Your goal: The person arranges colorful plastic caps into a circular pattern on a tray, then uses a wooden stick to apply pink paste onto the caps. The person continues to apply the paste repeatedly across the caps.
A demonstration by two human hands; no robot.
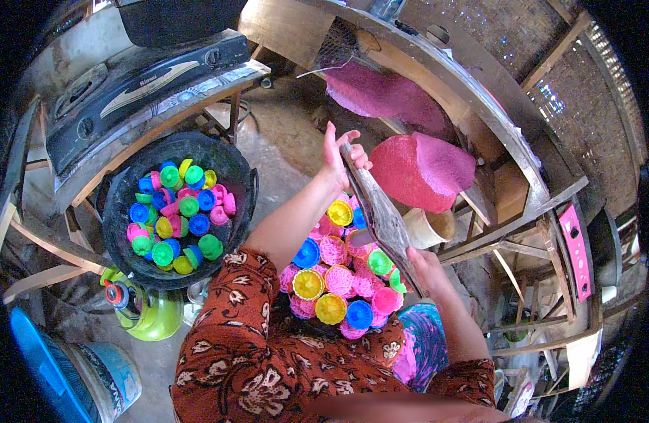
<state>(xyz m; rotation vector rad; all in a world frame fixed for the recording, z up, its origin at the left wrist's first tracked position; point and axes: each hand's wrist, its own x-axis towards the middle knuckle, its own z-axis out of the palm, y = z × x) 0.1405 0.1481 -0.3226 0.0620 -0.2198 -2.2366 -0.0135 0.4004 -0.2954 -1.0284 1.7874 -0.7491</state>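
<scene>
A long, weathered wooden board (382,211) is held slantwise in front of me. My left hand (336,156) grips its upper far end, some fingers curled on the edge and others raised. At the lower near end, my right hand (429,270) is closed on the board. A pale, rounded piece (363,237) sticks out beside the board's underside; its join is hidden. Below lie many small plastic cup moulds (331,308), yellow, blue, green and pink, among pink stringy clumps (339,279). The board covers part of this pile.
To the left, a black wok (120,254) holds more coloured moulds, beside a green gas cylinder (158,317). A gas stove (148,84) stands behind it. Pink sheets (423,173) drape over wooden framing ahead. A whitish container (426,227) is beyond the board. A blue-lidded bucket (106,377) stands lower left.
</scene>
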